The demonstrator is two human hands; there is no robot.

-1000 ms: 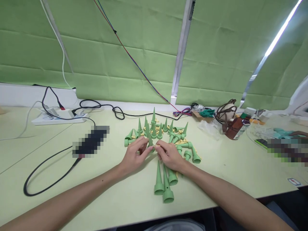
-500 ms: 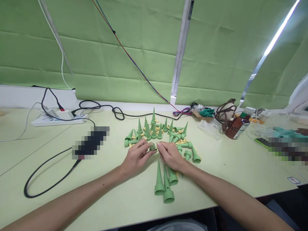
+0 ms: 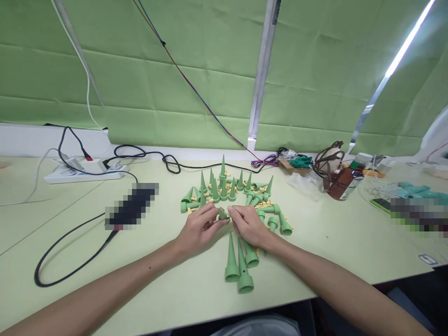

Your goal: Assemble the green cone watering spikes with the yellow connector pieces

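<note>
My left hand (image 3: pixel 199 229) is closed around a green plastic cone (image 3: pixel 221 214), held between thumb and fingers just above the table. My right hand (image 3: pixel 249 226) pinches a small yellow piece at the cone's end; the two hands meet there. Behind them lies a pile of green cones (image 3: pixel 227 189), some upright, some lying, mixed with small yellow parts (image 3: pixel 266 204). Three green cones (image 3: pixel 239 266) lie side by side in front of my hands, points away from me.
A pale green table (image 3: pixel 168 280) carries a white power strip (image 3: pixel 84 175) and black cables (image 3: pixel 63 252) at the left, with a blurred dark object (image 3: pixel 131 207). At right stand a brown bottle (image 3: pixel 345 183), a bag, clear plastic and teal items (image 3: pixel 418 191). Green blinds hang behind.
The cone in my left hand has tipped from standing upright to lying sideways between my fingertips. Both hands stay in the same place.
</note>
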